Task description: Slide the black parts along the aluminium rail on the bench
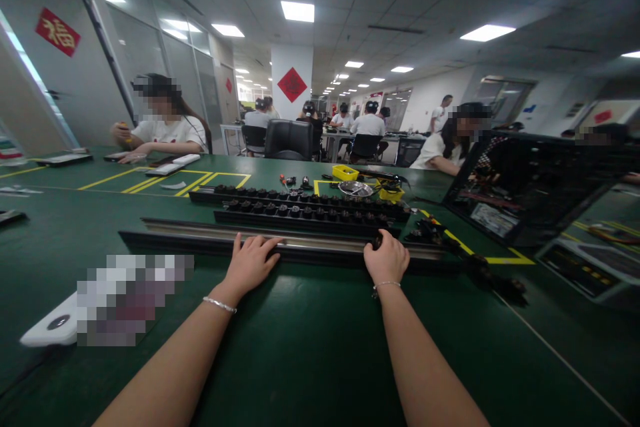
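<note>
Cannot tell what, if anything, sits inside the right hand (386, 259) at the long rail (310, 245) — hidden behind its curled fingers (376, 245). Cannot see the stretch of rail under the left hand (250, 263) either. Cannot read the pixelated patch (133, 297) on the green table (310, 347), nor the end of the white device (50, 330) beneath it. Loses both forearms to the bottom edge — and the contents of the metal bowl (356, 188) to smallness.

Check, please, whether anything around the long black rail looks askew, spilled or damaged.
Nothing stands out: the long black and silver rail lies straight under the left hand and right hand, parallel to two black socket strips behind.
</note>
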